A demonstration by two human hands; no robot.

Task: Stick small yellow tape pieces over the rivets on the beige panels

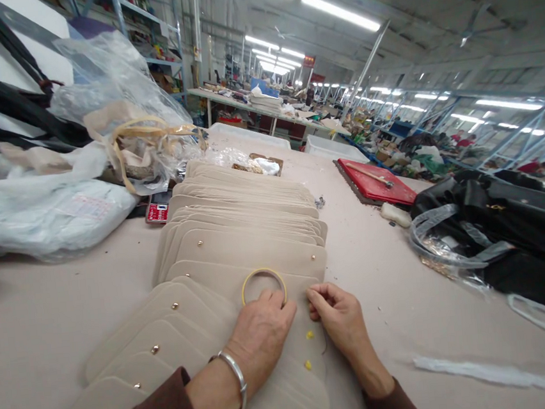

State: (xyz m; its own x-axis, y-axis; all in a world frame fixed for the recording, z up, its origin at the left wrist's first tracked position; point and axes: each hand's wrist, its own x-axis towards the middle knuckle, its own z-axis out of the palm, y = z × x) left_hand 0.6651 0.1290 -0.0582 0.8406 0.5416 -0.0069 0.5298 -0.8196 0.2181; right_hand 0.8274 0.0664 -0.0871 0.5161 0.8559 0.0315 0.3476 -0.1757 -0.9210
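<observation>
Beige flat panels with rounded corners and small gold studs lie fanned out in a long overlapping row in front of me. My left hand, with a silver bangle at its wrist, is closed around the near side of a roll of yellow tape, which stands up over the panels. Near the right ends of the panels, my right hand has thumb and forefinger pinched together; whatever is between them is too small to name. Two small yellow bits lie on the panels between my hands.
Plastic-wrapped bundles are heaped at the left, by a red card. On the right are a red board with a hammer on it, a black bag and a white strip. A small box sits behind the panels.
</observation>
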